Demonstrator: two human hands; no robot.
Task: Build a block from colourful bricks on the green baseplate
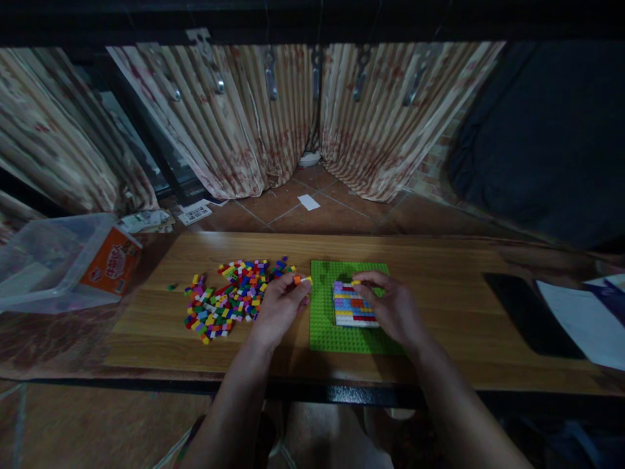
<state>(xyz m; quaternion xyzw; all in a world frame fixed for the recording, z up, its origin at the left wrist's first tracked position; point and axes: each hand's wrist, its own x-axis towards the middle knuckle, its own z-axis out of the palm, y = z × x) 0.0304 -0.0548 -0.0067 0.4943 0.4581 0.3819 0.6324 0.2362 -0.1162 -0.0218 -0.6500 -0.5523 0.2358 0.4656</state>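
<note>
On the wooden table lies a green baseplate [322, 319] bearing a low block of coloured toy bricks [349, 306] in rows. My right hand [390, 303] is over the right side of that block, its thumb and fingers pinched on a small yellow brick [356, 283] at the block's far edge. I cannot tell whether this brick is pressed on. At the baseplate's left edge, my left hand [282, 303] is closed around a few small bricks [297, 279], orange, white and yellow, showing at the fingertips. Part of the block is hidden under my right hand.
A pile of loose coloured bricks [239, 293] spreads across the left of the wooden table [439, 273]. A clear plastic bin [58, 260] with an orange label stands further left. A black flat object [527, 312] and white paper [581, 319] lie at the right.
</note>
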